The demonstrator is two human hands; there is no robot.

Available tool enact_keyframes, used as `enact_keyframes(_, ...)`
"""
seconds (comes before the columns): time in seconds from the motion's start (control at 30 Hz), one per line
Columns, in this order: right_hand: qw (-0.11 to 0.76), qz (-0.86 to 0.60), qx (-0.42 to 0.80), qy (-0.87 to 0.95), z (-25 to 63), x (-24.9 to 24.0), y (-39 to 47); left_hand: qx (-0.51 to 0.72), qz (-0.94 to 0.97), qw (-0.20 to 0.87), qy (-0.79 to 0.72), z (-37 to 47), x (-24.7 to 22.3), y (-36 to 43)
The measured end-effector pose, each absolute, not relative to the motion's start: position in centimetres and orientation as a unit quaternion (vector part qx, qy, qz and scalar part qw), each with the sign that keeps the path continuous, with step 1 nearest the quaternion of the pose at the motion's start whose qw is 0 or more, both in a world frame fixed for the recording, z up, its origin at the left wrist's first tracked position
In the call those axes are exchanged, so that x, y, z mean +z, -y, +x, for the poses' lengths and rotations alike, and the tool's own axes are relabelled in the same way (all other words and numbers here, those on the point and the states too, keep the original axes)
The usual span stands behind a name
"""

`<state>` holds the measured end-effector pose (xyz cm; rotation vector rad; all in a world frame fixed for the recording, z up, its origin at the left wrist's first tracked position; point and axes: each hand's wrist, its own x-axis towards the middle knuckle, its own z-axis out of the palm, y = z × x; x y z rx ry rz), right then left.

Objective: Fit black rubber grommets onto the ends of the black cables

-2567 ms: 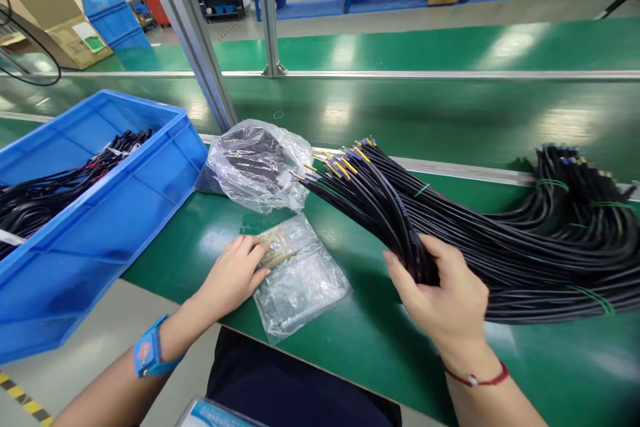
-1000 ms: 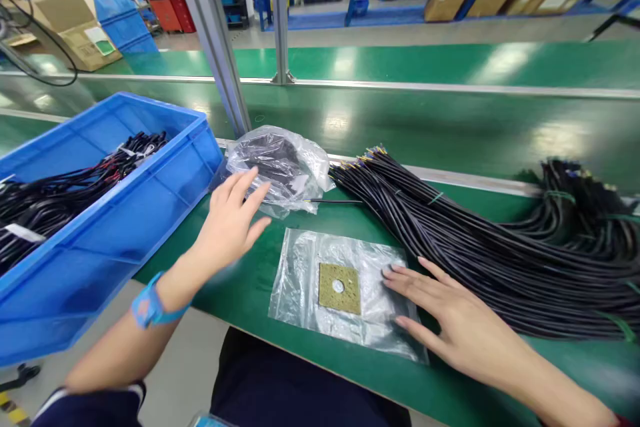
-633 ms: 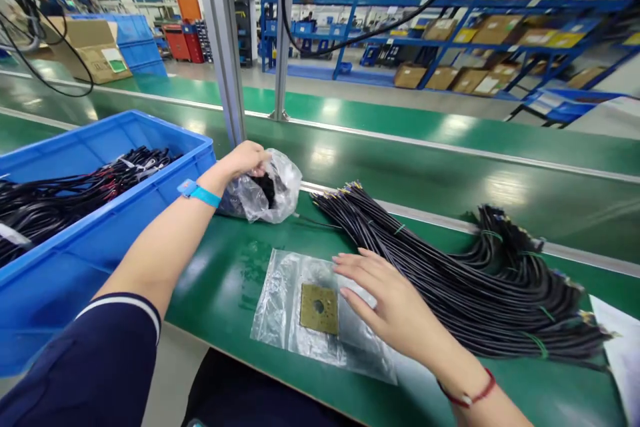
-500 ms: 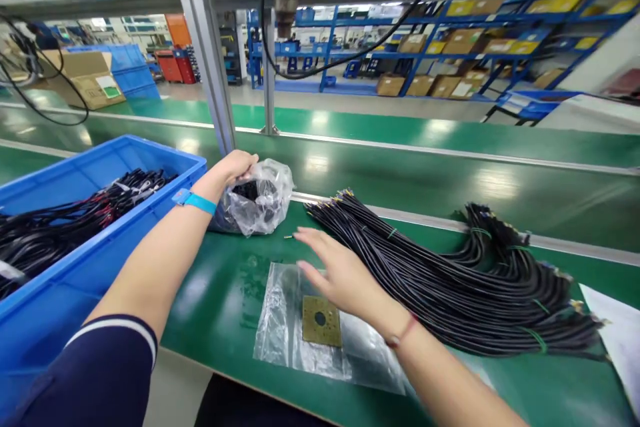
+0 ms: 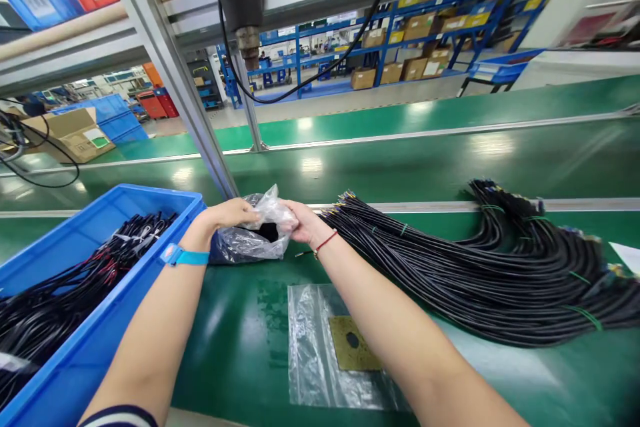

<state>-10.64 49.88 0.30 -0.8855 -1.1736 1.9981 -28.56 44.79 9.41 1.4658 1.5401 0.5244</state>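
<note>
A clear plastic bag (image 5: 240,245) with dark contents stands at the back of the green bench, its mouth partly open. My left hand (image 5: 233,213) grips the bag's rim on the left, fingers closed. On the right side of the same rim, my right hand (image 5: 301,221) pinches the plastic. Black cables (image 5: 430,273) tied with green bands lie to the right of my right hand. Under my right forearm is a flat clear bag (image 5: 313,347) with a square olive plate (image 5: 350,345) that has a round dark hole.
A blue crate (image 5: 113,293) of black and red cables stands at the left. A metal post (image 5: 175,73) rises behind the bag. A tool (image 5: 245,13) hangs overhead with a looping black cord. White paper (image 5: 625,257) lies at the right edge.
My right hand has moved up and left from above the flat bag and taken hold of the plastic bag's rim. My left hand still holds it. The view has shifted and tilted.
</note>
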Motion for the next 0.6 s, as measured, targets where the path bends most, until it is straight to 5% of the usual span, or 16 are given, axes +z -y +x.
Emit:
enact_keyframes(0.13,0.283,-0.414,0.671,0.546,-9.6,0.1,-51.0,0.264,0.554,0.486,-0.622,-28.9,7.4,-46.2)
enact_keyframes(0.37,0.418,-0.492,0.383,0.661,-9.4,1.3,-46.2,0.326,0.497,0.411,-0.691,-28.5,4.1,-48.8)
enact_keyframes(0.6,0.369,-0.496,0.416,0.667,-10.9,-0.3,-45.7,0.406,0.586,0.159,-0.683,-26.6,5.9,-47.5)
